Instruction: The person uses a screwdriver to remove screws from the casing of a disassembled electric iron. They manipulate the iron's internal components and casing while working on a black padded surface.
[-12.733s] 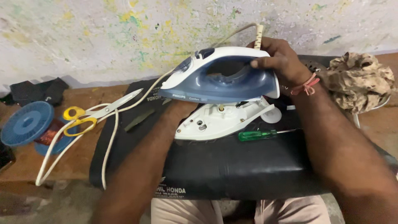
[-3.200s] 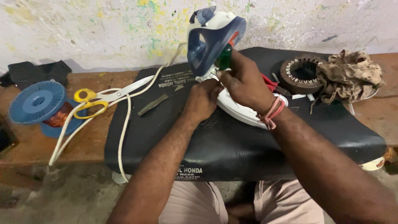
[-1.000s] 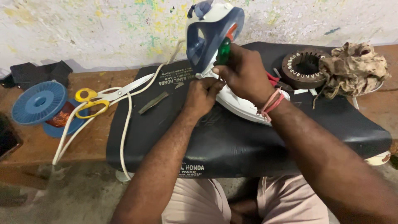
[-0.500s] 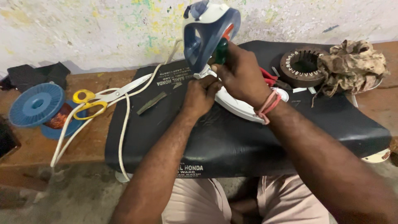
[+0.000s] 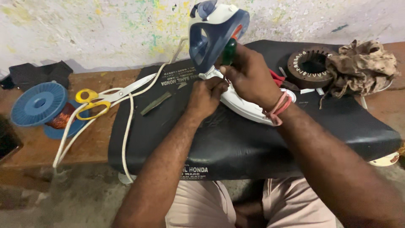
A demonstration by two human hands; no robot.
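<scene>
Iron (image 5: 213, 36) tipped nose-up on black pad (image 5: 253, 143), soleplate (image 5: 244, 107) hinged open below it

Left hand (image 5: 206, 95) clamped on iron's heel: keep it braced

Right hand (image 5: 249, 74) fisted round green screwdriver (image 5: 229, 50), tip hidden inside iron: drive it straight, press firmly, avoid slipping

Cord (image 5: 126, 126) trails left of iron, scissors (image 5: 105, 95) beyond

A rough plastered wall (image 5: 105, 29) is seen at the back, whitish and flecked with yellow, green and pale blue paint. Below it a worn brown wooden bench (image 5: 50, 147) is laid across the view, its surface scuffed and dusty. A black padded mat (image 5: 346, 126) is spread over the bench's middle and right. A grey concrete floor (image 5: 76, 202) is seen beneath. The scene is lit softly and evenly.
</scene>
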